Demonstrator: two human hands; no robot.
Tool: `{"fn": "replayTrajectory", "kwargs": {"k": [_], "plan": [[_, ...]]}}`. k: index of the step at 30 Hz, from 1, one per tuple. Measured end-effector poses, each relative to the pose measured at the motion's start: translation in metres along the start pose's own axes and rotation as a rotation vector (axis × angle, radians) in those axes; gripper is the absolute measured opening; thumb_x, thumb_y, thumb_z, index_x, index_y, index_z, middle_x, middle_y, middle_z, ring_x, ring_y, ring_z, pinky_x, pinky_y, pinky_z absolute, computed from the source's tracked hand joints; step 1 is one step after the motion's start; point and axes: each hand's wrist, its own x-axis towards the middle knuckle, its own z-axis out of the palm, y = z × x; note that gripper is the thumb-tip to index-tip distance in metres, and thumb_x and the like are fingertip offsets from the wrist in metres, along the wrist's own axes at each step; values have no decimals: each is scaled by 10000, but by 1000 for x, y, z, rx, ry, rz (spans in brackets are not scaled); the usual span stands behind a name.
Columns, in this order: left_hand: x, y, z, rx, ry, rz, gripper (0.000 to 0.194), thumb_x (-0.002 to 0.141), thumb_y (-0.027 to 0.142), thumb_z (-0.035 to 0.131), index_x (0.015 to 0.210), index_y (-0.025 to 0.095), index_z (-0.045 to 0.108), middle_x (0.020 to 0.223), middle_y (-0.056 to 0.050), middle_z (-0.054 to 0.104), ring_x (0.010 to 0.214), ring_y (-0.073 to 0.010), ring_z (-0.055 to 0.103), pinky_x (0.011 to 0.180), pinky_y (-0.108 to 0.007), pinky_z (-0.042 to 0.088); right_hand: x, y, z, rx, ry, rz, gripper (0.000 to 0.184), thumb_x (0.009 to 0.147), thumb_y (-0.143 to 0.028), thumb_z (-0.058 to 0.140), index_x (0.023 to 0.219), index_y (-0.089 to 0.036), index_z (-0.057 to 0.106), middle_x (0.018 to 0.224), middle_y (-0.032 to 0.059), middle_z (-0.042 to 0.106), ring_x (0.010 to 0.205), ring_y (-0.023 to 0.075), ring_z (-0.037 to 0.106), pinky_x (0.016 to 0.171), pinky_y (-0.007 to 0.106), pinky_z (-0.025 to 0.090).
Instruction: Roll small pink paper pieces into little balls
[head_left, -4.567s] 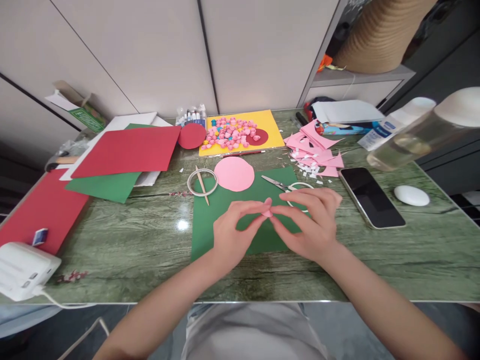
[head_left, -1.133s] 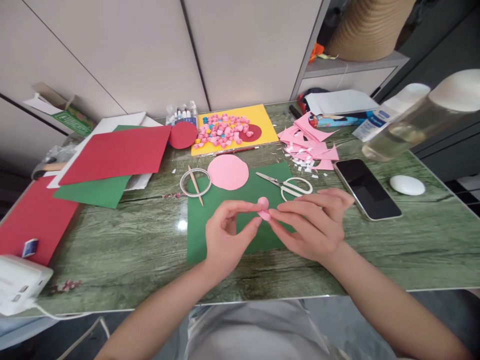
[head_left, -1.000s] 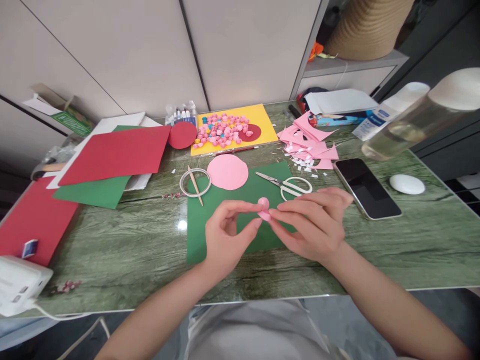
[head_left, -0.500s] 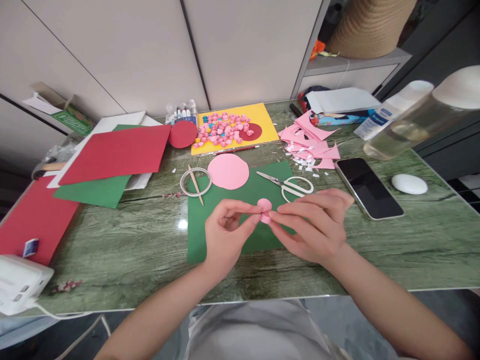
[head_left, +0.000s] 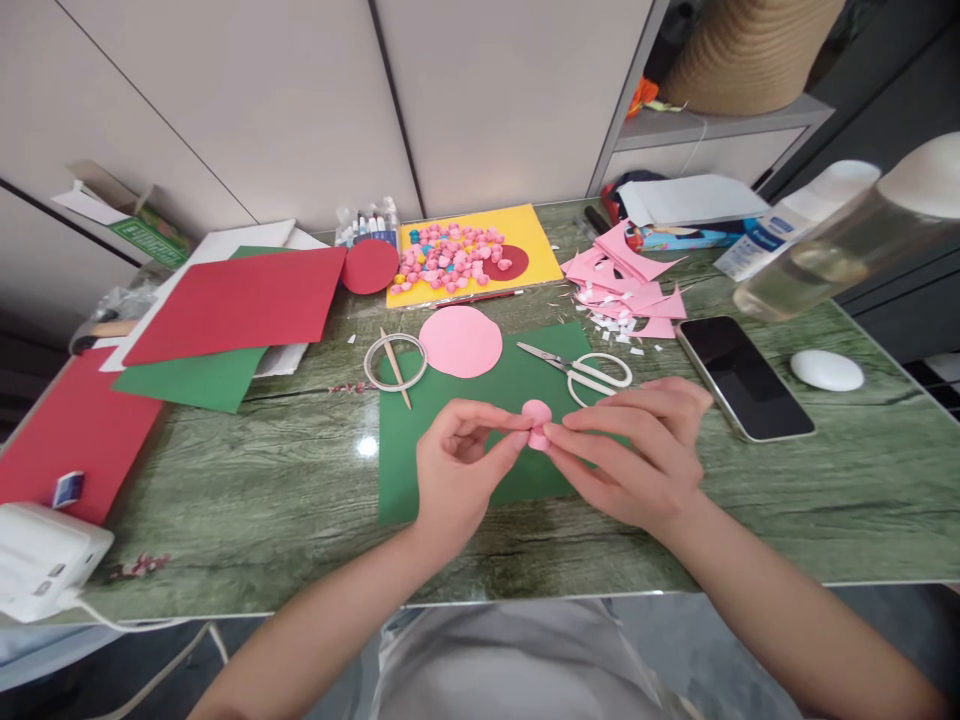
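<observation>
Both hands meet over a green paper sheet (head_left: 420, 440) on the green table. My left hand (head_left: 457, 480) pinches a small pink rolled paper piece (head_left: 536, 420) with thumb and forefinger. My right hand (head_left: 637, 460) pinches the same piece from the right, its other fingers curled loosely. Just behind lie a pink paper circle (head_left: 460, 341) and white-handled scissors (head_left: 592, 368).
A tape ring with a wooden stick (head_left: 395, 360) lies left of the circle. A yellow sheet with many pink paper rolls (head_left: 465, 258), pink scraps (head_left: 626, 290), red and green sheets (head_left: 232, 305), a phone (head_left: 744, 375), a bottle (head_left: 840, 250) and a white device (head_left: 41, 560) surround the work area.
The pink piece has been turned and shaped between the fingertips; a rounder top now shows. The hands stay in place over the green sheet.
</observation>
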Motion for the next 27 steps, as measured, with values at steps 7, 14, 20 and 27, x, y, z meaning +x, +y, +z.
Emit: {"fn": "replayTrajectory", "kwargs": {"k": [7, 14, 20, 27], "plan": [[-3, -1, -1, -17, -5, 1, 195, 687, 79, 742, 791, 194, 624, 796, -1, 752, 781, -125, 714, 748, -232, 567, -2, 1, 0, 23, -7, -3, 202, 635, -213, 833, 736, -248, 662, 677, -43, 700, 688, 151, 538, 680, 355, 384], [-1, 0, 1, -35, 42, -17, 248, 622, 108, 787, 787, 189, 621, 793, 15, 683, 716, -122, 703, 686, -229, 578, -2, 1, 1, 56, 1, 34, 187, 671, -221, 814, 785, -286, 680, 664, -51, 691, 666, 152, 545, 653, 354, 381], [3, 2, -1, -153, -38, -177, 275, 644, 141, 786, 854, 207, 622, 867, -18, 753, 780, -160, 725, 715, -260, 589, -1, 2, 0, 90, -20, 72, 157, 694, -214, 800, 785, -284, 694, 686, -43, 703, 652, 157, 571, 638, 363, 379], [5, 0, -2, -263, -30, -283, 235, 623, 151, 806, 807, 205, 670, 760, 18, 760, 742, -123, 723, 684, -190, 570, 0, 0, 1, 101, -22, 103, 153, 691, -225, 802, 767, -301, 692, 654, -31, 697, 649, 175, 552, 623, 371, 403]]}}
